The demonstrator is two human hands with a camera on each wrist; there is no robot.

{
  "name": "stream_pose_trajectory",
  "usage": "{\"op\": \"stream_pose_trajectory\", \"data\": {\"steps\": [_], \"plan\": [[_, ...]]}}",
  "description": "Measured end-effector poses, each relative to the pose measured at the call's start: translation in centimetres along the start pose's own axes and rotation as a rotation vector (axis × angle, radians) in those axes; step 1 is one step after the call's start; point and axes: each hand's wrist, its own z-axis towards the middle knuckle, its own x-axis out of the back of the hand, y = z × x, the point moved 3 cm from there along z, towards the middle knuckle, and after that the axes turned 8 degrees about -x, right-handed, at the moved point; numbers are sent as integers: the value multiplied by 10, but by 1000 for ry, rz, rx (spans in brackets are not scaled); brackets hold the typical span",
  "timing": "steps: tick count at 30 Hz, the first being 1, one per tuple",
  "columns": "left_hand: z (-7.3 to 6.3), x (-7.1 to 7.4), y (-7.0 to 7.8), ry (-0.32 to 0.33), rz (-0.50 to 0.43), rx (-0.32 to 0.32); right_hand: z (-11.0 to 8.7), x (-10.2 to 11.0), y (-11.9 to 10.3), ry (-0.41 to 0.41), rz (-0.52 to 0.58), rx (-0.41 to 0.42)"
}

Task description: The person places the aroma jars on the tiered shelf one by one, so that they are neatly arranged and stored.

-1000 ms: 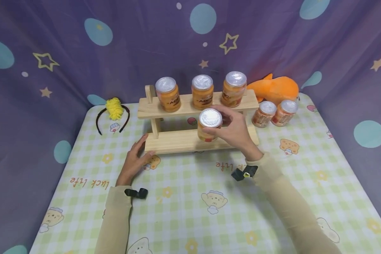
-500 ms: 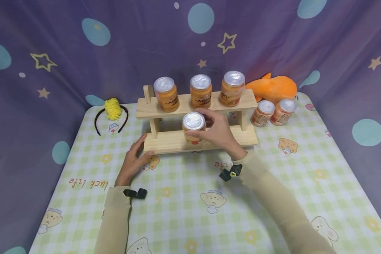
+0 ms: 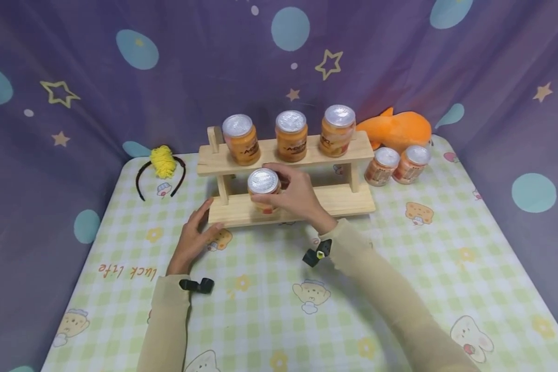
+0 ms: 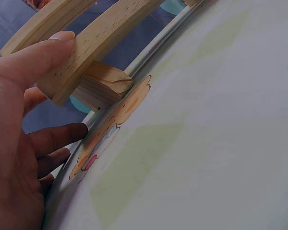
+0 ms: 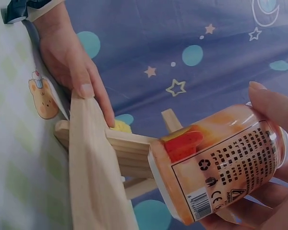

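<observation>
My right hand (image 3: 301,195) grips an orange jar (image 3: 263,182) with a silver lid around its upper part. This jar is over the left part of a two-tier wooden rack's (image 3: 337,200) lower board. In the right wrist view its printed label (image 5: 230,165) and barcode show, and its base is apart from the board. At the rack's left end my left hand (image 3: 192,242) holds the lower board, thumb on the front edge and a finger behind. The left wrist view shows that thumb (image 4: 48,55) on the wood. Three similar jars (image 3: 291,137) stand along the upper board.
Two more jars (image 3: 381,168) stand side by side right of the rack. Behind them lies an orange plush toy (image 3: 400,129). A dark headband with a yellow pompom (image 3: 163,163) lies at the back left. The table has a green checked cloth (image 3: 251,320), with purple curtains around.
My right hand has carried the jar leftward along the lower board, from about its middle toward its left end. The left hand stays at the rack's end.
</observation>
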Motion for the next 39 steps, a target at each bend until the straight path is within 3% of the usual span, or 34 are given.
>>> {"op": "stream_pose_trajectory", "data": {"steps": [3,23,39], "plan": [[2,-1,-17,16,9,-16,2,-9,2,-20,15,-20],[3,0,-17,25,22,-4,15,-49,18,-65,10,-42],[3,-2,-17,29,15,-11,14,-52,21,-135,-10,-84]]}}
